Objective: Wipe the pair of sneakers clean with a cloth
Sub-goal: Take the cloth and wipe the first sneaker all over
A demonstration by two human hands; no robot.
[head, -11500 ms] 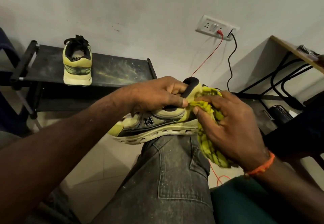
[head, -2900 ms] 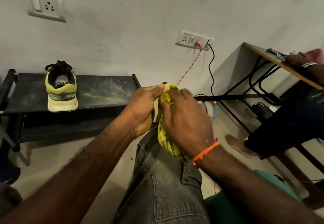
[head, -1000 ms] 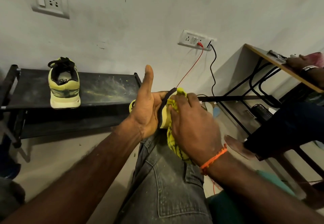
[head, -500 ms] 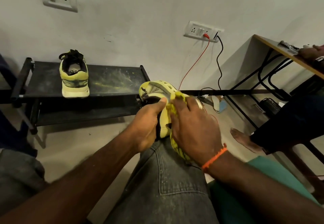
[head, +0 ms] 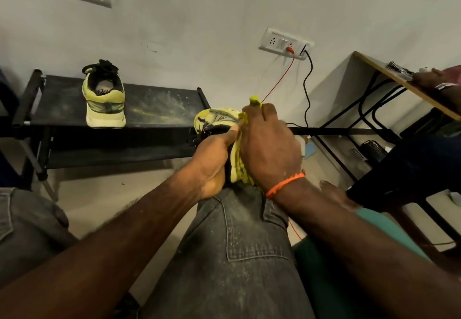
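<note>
Fingers (head: 268,116) of the right hand (head: 270,149) are closing around the yellow cloth (head: 240,166), pressing it against the sneaker (head: 218,116) on the knee (head: 239,231); the left hand (head: 214,161) is gripping that sneaker, while the other sneaker (head: 104,96) is sitting far left on the black rack (head: 159,106).

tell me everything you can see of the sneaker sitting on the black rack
The sneaker is pale yellow-green with a black collar, black laces bunched at the top and a thick off-white sole. It stands upright on the dusty black rack, near its left end, heel toward the camera. A grey band crosses the heel, with small unreadable lettering above it. Only the rack touches it; neither hand is near.
</note>
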